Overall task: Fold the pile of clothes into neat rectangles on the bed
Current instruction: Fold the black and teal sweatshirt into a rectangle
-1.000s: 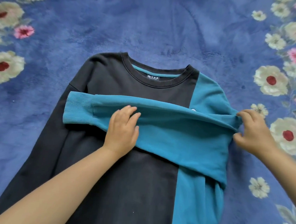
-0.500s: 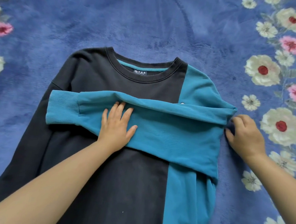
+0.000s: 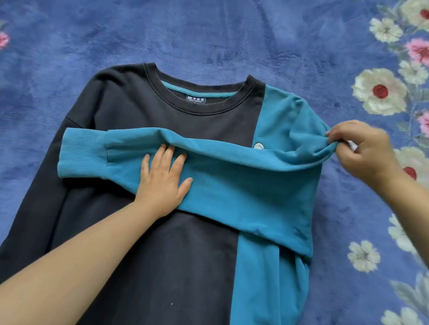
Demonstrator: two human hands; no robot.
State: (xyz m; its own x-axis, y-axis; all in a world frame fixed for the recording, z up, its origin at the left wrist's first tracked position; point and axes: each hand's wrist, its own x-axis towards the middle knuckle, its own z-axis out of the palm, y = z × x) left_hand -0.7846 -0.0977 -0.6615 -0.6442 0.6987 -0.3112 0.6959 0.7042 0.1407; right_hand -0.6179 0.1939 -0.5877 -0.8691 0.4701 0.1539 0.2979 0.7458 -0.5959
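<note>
Left hand flat on teal sleeve; right hand pinches its shoulder fold.

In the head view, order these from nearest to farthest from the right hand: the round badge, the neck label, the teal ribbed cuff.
Measured from the right hand:
1. Round badge, on the teal chest panel, closest to that hand.
2. Neck label, inside the collar, up at the middle.
3. Teal ribbed cuff, at the sleeve's far left end.
</note>
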